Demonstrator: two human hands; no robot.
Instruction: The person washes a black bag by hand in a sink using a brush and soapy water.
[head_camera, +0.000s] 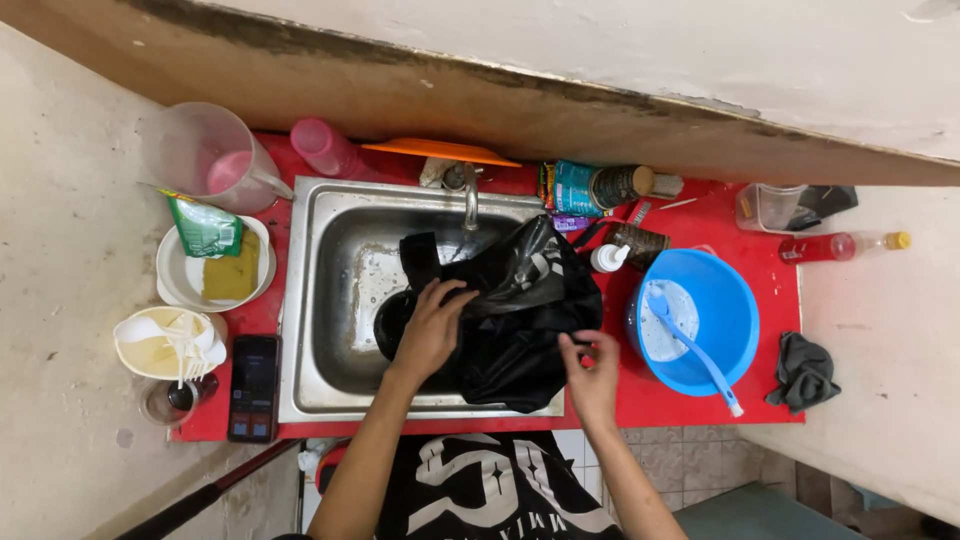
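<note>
Over the steel sink: left hand spread flat on black bag; right hand, at bag's 4 o'clock, apparently pinching its edge.

I see a black garment in the steel-grey sink, a red counter, a blue basin right of centre, an orange lid up top.

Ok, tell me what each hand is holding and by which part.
Both hands are on the black garment in the sink: left hand presses its middle folds, right hand pinches its right edge.
</note>
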